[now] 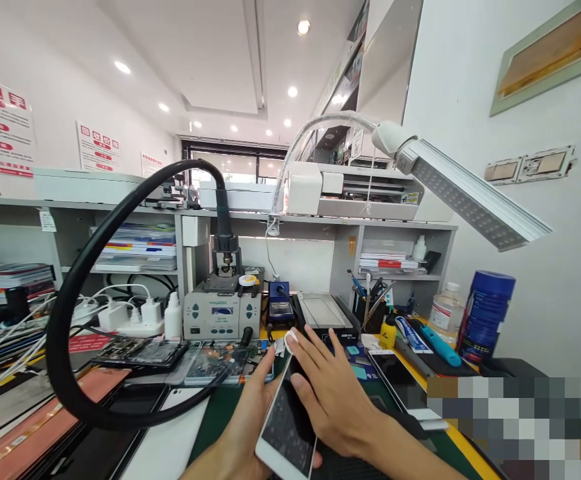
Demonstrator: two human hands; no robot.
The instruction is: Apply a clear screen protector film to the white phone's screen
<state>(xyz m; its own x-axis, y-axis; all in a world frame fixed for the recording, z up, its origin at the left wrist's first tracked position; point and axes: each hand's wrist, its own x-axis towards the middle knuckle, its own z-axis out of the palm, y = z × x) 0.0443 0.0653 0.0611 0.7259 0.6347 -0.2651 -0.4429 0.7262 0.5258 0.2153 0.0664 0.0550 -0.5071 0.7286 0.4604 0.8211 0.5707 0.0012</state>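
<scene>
While the white-edged phone [286, 430] lies at lower centre of the frame, long axis running up it, we note the left hand [248, 410] cradling its left side; the right hand [333, 383] lies over its upper right, fingers slightly spread, and whether they pinch anything we cannot tell. Count: two hands, one held phone, one lamp [470, 190].

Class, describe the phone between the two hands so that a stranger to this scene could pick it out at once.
From the big black hose looping on the left, look right to the left hand and right hand at the bottom centre. Between them slants a white-edged phone with a dark screen. Unlike the other phone, lying farther right, it is held.
</scene>
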